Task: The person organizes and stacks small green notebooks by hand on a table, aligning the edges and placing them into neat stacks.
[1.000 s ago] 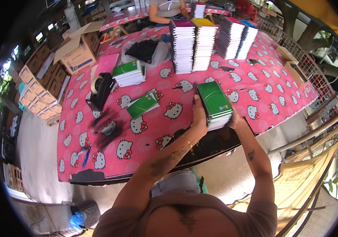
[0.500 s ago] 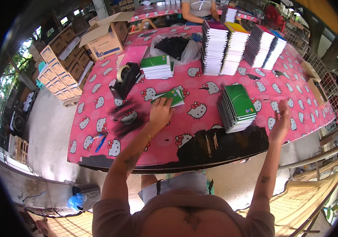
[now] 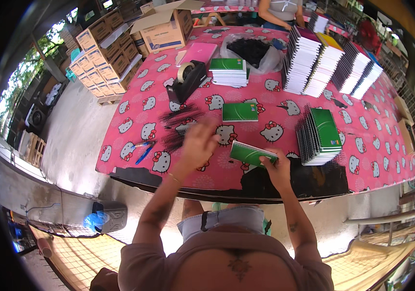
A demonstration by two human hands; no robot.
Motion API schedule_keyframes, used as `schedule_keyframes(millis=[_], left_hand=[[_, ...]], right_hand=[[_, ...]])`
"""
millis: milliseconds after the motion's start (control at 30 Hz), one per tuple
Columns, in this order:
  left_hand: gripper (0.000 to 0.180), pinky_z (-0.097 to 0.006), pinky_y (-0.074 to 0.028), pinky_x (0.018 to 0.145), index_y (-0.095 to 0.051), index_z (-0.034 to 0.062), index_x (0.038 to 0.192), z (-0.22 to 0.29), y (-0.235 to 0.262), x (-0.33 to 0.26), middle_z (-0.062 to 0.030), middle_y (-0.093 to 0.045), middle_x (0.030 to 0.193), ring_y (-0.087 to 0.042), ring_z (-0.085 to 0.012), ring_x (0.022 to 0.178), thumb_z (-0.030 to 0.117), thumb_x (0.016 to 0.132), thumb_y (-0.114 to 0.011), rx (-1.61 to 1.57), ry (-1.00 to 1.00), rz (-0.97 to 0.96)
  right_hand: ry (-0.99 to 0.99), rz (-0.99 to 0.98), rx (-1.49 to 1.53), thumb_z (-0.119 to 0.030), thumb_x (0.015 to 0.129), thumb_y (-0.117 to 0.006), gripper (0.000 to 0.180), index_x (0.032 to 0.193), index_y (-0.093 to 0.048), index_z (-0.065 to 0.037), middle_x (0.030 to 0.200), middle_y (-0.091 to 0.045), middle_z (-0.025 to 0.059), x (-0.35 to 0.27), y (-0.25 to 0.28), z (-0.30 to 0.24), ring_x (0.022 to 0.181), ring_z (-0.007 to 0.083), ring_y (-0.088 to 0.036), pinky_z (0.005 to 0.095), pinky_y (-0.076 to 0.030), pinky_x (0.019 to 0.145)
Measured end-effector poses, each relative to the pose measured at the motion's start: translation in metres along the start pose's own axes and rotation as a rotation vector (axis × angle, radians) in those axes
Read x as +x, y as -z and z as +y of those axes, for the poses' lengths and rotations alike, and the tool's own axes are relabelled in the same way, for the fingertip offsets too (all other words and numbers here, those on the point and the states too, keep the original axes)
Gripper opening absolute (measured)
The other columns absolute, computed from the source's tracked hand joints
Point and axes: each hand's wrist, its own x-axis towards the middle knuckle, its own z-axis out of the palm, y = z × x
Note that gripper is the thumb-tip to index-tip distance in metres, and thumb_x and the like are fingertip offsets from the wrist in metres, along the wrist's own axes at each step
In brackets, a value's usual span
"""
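Just below the middle of the frame, the right hand (image 3: 276,169) grips a green notebook (image 3: 252,153) by its near edge, holding it tilted over the front of the table (image 3: 372,145), which is covered in a pink cloth with a cartoon-cat print. Left of it, the left hand (image 3: 199,145) hovers with fingers loosely spread and grasps nothing, just beside a scatter of black spiral bindings (image 3: 178,123) lying on the cloth. Two blue pens (image 3: 143,149) lie further left, near the table's edge. Right of the held notebook stands a leaning stack of green notebooks (image 3: 320,136); another single green notebook (image 3: 240,112) lies flat above centre. Toward the top sit a black tape dispenser (image 3: 187,80), a small pile of green notebooks (image 3: 229,72) and tall stacks of spiral notebooks (image 3: 309,60). Cardboard boxes (image 3: 103,53) fill the upper left.
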Motion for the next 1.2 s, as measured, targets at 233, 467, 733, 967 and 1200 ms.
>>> schedule_keyframes(millis=[233, 467, 733, 967, 1200], left_hand=[[0.047, -0.055, -0.035, 0.112, -0.049, 0.0036, 0.14, -0.124, -0.006, -0.014, -0.019, -0.052, 0.143, -0.046, -0.0365, 0.135, 0.022, 0.097, -0.055, 0.5, 0.106, -0.09], [0.041, -0.047, -0.044, 0.103, -0.06, 0.0091, 0.132, -0.115, -0.011, -0.002, -0.0125, -0.058, 0.132, -0.057, -0.0293, 0.115, 0.029, 0.096, -0.058, 0.64, -0.077, 0.05], [0.027, -0.042, -0.05, 0.086, -0.064, 0.0078, 0.122, -0.065, 0.002, -0.005, -0.0076, -0.059, 0.106, -0.059, -0.026, 0.101, 0.019, 0.1, -0.053, 0.357, 0.061, -0.081], [0.028, -0.028, -0.045, 0.089, -0.06, 0.0004, 0.118, 0.019, -0.032, -0.063, -0.0032, -0.053, 0.101, -0.057, -0.016, 0.107, 0.024, 0.107, -0.051, -0.953, 0.382, 0.211], [0.024, -0.028, -0.046, 0.062, -0.07, 0.0027, 0.115, 0.023, 0.021, -0.038, -0.0098, -0.064, 0.085, -0.056, -0.0159, 0.066, 0.007, 0.091, -0.07, -0.285, 0.147, 0.091]], right_hand=[[0.038, 0.006, 0.098, 0.002, 0.087, -0.071, 0.03, 0.112, -0.056, -0.004, 0.107, -0.065, 0.0072, 0.011, -0.03, -0.015, 0.098, 0.0104, -0.059, 0.0257, -0.048, 0.085], [0.007, -0.012, 0.19, 0.002, 0.085, -0.073, 0.036, 0.115, -0.055, -0.004, 0.105, -0.063, 0.0052, 0.013, -0.043, -0.004, 0.094, 0.0109, -0.06, 0.0276, -0.05, 0.081], [-0.007, -0.08, 0.198, 0.0, 0.086, -0.073, 0.028, 0.11, -0.06, -0.002, 0.097, -0.066, 0.0037, 0.012, -0.041, -0.006, 0.087, 0.0103, -0.062, 0.0268, -0.052, 0.076], [-0.106, -0.182, 0.307, -0.004, 0.093, -0.068, 0.026, 0.118, -0.065, 0.001, 0.104, -0.068, 0.003, 0.013, -0.05, -0.023, 0.089, 0.008, -0.06, 0.0237, -0.05, 0.079], [-0.042, -0.238, 0.307, -0.007, 0.097, -0.064, 0.029, 0.125, -0.065, -0.001, 0.102, -0.069, 0.002, 0.015, -0.042, 0.002, 0.086, 0.0063, -0.061, 0.0226, -0.054, 0.073]])
